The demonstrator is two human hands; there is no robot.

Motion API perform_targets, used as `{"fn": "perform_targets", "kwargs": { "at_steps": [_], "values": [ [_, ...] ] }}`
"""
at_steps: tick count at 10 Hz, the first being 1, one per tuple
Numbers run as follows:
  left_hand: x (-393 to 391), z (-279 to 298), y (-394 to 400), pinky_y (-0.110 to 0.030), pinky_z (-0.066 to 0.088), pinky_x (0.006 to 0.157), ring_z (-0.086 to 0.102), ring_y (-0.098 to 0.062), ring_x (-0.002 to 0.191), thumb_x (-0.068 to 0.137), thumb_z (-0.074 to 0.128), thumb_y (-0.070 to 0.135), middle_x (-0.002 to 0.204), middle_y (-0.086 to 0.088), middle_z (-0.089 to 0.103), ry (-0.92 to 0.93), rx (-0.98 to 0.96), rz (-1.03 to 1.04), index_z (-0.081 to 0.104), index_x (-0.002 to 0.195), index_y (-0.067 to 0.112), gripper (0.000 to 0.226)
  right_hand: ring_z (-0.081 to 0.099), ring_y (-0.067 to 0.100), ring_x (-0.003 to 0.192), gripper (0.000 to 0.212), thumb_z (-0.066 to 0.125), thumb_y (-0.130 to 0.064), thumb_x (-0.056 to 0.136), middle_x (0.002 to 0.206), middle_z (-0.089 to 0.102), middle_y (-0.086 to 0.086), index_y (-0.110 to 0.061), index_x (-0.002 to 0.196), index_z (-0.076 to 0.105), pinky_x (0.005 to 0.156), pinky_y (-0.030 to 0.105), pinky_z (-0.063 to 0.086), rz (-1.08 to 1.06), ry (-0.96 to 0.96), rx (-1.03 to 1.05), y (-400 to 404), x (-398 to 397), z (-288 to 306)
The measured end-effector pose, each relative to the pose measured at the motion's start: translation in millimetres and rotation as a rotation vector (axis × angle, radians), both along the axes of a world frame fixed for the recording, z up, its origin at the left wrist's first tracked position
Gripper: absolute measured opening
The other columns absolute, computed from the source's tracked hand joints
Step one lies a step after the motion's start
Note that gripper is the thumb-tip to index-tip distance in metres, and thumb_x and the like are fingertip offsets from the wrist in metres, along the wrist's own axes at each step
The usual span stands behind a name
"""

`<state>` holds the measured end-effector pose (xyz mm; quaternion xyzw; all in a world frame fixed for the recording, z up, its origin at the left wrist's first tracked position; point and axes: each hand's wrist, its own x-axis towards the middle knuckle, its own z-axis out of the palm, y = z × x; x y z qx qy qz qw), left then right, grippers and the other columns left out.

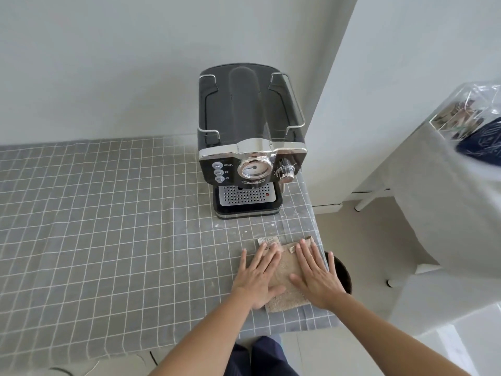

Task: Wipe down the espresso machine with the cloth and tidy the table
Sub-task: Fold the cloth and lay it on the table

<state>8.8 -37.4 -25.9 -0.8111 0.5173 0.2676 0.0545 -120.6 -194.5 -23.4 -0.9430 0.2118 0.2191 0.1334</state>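
A black and chrome espresso machine (250, 142) stands at the back right of the table, its drip tray facing me. In front of it, near the table's right front corner, lies a folded beige cloth (287, 270) with a white label at its far edge. My left hand (257, 275) lies flat on the cloth's left side, fingers spread. My right hand (315, 272) presses flat on the cloth's right side. Neither hand grips anything.
A grey tablecloth with a white grid (108, 226) covers the table. A dark round bin (341, 272) sits on the floor past the table's right edge. A white covered stand (444, 213) with a clear box is at the right. White walls rise behind.
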Motion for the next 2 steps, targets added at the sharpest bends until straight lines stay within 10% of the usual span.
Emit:
{"fn": "perform_targets", "kwargs": {
  "at_steps": [2],
  "values": [
    [10, 4, 32, -0.055, -0.017, 0.114, -0.031, -0.024, 0.142, 0.095, 0.015, 0.063, 0.153, 0.008, -0.037, 0.053, -0.240, 0.192, -0.026, 0.146, 0.033, 0.072, -0.038, 0.020, 0.141, 0.082, 0.011, -0.068, 0.092, 0.156, -0.034, -0.002, -0.020, 0.151, -0.020, 0.111, 0.048, -0.027, -0.086, -0.098, -0.037, 22, 10, 6]
  ]
}}
